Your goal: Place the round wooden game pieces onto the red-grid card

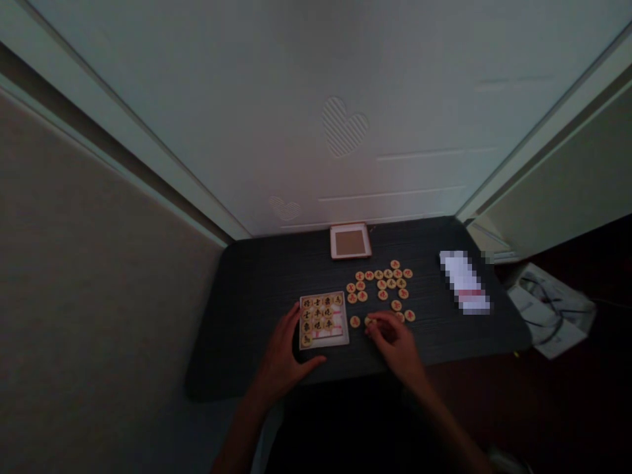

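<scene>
Xiangqi piece (370, 322) looks pinched in my right grip (396, 343), dim view, left grip (285, 350) wide around tray (346, 329) corner; pick-up step needs steady pressure.

One head-worn camera looks forward and steeply down from the person's side of the desk (257, 276). It is far enough back that nearly the whole desktop fits, spanning the lower middle of the frame. The left hand (286, 352) and right hand (395, 342) reach in from the bottom edge; a pale panel (419, 92) fills the upper centre.
</scene>
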`<state>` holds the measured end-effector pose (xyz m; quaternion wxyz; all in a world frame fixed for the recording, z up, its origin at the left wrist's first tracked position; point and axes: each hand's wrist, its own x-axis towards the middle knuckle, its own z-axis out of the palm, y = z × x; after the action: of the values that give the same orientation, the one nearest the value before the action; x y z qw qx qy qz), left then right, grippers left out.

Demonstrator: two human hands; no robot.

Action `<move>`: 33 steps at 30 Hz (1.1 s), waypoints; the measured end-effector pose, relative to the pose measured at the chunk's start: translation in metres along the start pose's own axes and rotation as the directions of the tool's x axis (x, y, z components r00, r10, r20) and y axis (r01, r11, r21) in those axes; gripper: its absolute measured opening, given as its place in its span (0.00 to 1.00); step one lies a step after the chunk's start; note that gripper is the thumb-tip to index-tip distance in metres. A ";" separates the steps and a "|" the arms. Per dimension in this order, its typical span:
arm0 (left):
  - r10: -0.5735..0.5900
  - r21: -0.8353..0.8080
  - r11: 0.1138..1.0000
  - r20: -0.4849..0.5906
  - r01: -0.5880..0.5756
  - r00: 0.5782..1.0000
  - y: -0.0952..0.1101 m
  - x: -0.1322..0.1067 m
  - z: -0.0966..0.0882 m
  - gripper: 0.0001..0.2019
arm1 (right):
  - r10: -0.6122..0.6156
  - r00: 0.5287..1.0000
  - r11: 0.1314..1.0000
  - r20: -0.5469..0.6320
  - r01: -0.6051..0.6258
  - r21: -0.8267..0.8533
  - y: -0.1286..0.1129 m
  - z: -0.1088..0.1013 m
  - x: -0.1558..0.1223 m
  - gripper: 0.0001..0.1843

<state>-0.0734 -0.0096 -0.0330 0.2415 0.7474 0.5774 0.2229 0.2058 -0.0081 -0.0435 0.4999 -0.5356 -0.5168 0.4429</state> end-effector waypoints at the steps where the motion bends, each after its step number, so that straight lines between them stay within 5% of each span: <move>1: 0.002 0.012 1.000 -0.007 -0.002 1.000 0.000 0.000 0.004 0.49 | 0.017 1.000 1.000 0.016 -0.017 0.004 0.001 0.001 0.000 0.13; 22: 0.002 0.123 0.992 -0.121 0.013 0.993 0.000 0.006 0.020 0.44 | 0.169 0.983 0.986 0.078 -0.169 -0.007 0.007 0.003 0.001 0.18; 33: 0.024 0.127 0.992 -0.130 -0.008 0.991 0.000 0.005 0.019 0.43 | 0.118 0.991 0.992 0.070 -0.121 0.045 -0.003 0.012 0.000 0.15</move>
<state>-0.0610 -0.0062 -0.0476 0.1535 0.7494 0.5990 0.2368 0.1935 -0.0076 -0.0413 0.4680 -0.5380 -0.4891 0.5023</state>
